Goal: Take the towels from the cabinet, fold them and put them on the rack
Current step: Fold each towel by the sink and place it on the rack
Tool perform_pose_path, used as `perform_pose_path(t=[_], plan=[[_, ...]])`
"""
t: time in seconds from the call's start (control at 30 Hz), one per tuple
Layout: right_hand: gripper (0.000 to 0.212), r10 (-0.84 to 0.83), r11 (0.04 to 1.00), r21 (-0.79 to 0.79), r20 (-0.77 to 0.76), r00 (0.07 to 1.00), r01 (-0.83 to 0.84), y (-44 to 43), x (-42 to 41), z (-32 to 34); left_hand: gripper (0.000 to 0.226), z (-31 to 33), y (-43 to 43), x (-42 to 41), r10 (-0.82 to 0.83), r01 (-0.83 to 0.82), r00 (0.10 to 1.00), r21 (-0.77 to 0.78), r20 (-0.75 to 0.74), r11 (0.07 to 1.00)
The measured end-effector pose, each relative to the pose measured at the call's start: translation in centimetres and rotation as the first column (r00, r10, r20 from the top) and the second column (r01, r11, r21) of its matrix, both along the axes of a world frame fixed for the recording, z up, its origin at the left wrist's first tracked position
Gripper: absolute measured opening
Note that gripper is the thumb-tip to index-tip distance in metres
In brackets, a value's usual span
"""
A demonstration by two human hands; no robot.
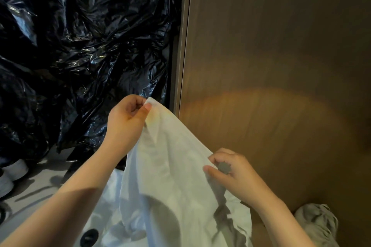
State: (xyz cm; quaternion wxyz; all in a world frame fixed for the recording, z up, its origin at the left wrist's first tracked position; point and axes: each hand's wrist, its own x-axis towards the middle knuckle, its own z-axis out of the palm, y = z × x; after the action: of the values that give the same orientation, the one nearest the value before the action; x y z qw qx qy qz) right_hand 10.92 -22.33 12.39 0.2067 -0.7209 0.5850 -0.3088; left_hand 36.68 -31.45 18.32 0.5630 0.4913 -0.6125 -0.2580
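Note:
A white towel (170,166) hangs in front of me, stretched between both hands. My left hand (126,120) pinches its top corner, raised near the cabinet's edge. A yellowish stain marks the cloth just below that corner. Lower and to the right, my right hand (230,170) pinches the towel's edge between thumb and fingers. The rest of the towel drapes down in folds toward the bottom of the view. The rack is not in view.
A brown wooden cabinet door (281,66) fills the right side. Crumpled black plastic sheeting (80,46) covers the left. A grey crumpled cloth (317,224) lies at the bottom right. White shoes (14,168) stand on the floor at left.

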Motion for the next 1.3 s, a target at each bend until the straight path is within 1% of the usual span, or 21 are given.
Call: perform_pose_path(t=[0.13,0.2,0.27,0.33,0.37,0.4,0.43,0.5,0.57,0.63,0.7,0.73,0.8,0.9,0.97,1.03,1.1,1.13,1.2,1.3], plan=[[0.031,-0.004,0.998,-0.055,0.008,1.0,0.004,0.3,0.0,-0.9,0.007,-0.5,-0.4,0.0,0.031,-0.03,0.999,-0.009,0.012,1.0],[0.029,-0.015,0.989,-0.148,0.04,0.999,0.02,0.5,0.1,-0.9,0.008,-0.6,-0.6,0.1,0.047,-0.047,0.999,-0.019,0.008,0.999],[0.028,-0.024,0.96,-0.276,0.059,0.998,0.04,0.7,0.2,0.0,0.01,-0.6,-0.7,0.3,0.068,-0.068,0.998,-0.033,0.002,0.997],[0.024,-0.03,0.912,-0.406,0.048,0.998,0.047,0.6,0.0,1.5,0.011,-0.4,-0.8,0.5,0.096,-0.096,0.995,-0.044,0.005,0.994],[0.022,-0.031,0.894,-0.445,0.025,0.999,0.039,0.5,-0.2,2.4,0.012,-0.4,-0.9,0.6,0.111,-0.111,0.994,-0.042,0.0,0.993],[0.02,-0.035,0.892,-0.45,-0.002,0.999,0.031,0.5,-0.6,3.1,0.014,-0.3,-1.0,0.6,0.126,-0.126,0.992,-0.035,-0.011,0.991],[0.022,-0.04,0.909,-0.415,-0.026,0.999,0.025,0.4,-1.0,3.7,0.015,-0.4,-1.1,0.6,0.142,-0.143,0.99,-0.026,-0.022,0.989],[0.027,-0.032,0.955,-0.296,-0.059,0.998,0.013,0.5,-1.8,4.0,0.014,-0.7,-1.2,0.5,0.172,-0.172,0.985,-0.023,-0.024,0.985],[0.026,-0.008,0.983,-0.185,-0.077,0.997,-0.006,0.8,-2.1,3.3,0.012,-1.5,-1.3,0.4,0.182,-0.182,0.983,-0.025,-0.007,0.983],[0.026,0.005,0.996,-0.09,-0.14,0.99,-0.017,1.0,-2.1,1.9,0.011,-2.2,-1.5,0.3,0.185,-0.185,0.983,-0.017,-0.008,0.983],[0.035,0.014,1.0,0.007,-0.2,0.98,-0.013,1.4,-2.3,0.3,0.012,-2.7,-1.9,0.4,0.195,-0.195,0.981,-0.006,-0.01,0.981],[0.039,0.016,0.999,0.048,-0.195,0.981,-0.006,1.5,-2.4,-0.3,0.013,-2.8,-2.1,0.4,0.197,-0.197,0.98,-0.004,-0.004,0.98],[0.035,0.009,0.997,0.081,-0.14,0.99,0.003,1.9,-2.8,-1.4,0.012,-3.1,-2.5,0.6,0.189,-0.189,0.982,-0.008,0.017,0.982],[0.03,-0.025,0.997,0.075,-0.059,0.998,0.03,2.1,-3.2,-2.2,0.01,-3.6,-3.0,0.3,0.175,-0.174,0.984,-0.017,0.045,0.985],[0.028,-0.053,0.998,0.045,0.002,0.999,0.052,2.3,-3.3,-2.4,0.009,-3.9,-3.4,0.3,0.172,-0.171,0.984,-0.017,0.05,0.985],[0.018,-0.078,0.996,-0.041,0.104,0.992,0.083,2.6,-3.4,-2.2,0.009,-4.1,-4.0,0.5,0.177,-0.176,0.982,-0.016,0.061,0.984],[0.017,-0.096,0.978,-0.168,0.163,0.982,0.123,2.8,-3.6,-1.5,0.009,-4.0,-4.8,0.7,0.185,-0.183,0.98,-0.029,0.079,0.983],[0.018,-0.099,0.967,-0.219,0.157,0.983,0.132,2.8,-3.9,-0.9,0.009,-3.8,-5.2,0.8,0.193,-0.189,0.977,-0.047,0.089,0.981],[0.021,-0.104,0.949,-0.289,0.084,0.991,0.124,2.3,-4.8,0.7,0.01,-3.3,-5.9,1.1,0.228,-0.219,0.969,-0.089,0.097,0.972],[0.028,-0.144,0.947,-0.3,-0.085,0.986,0.113,1.2,-6.8,3.3,0.011,-2.6,-6.9,1.4,0.265,-0.252,0.961,-0.14,0.077,0.957]])
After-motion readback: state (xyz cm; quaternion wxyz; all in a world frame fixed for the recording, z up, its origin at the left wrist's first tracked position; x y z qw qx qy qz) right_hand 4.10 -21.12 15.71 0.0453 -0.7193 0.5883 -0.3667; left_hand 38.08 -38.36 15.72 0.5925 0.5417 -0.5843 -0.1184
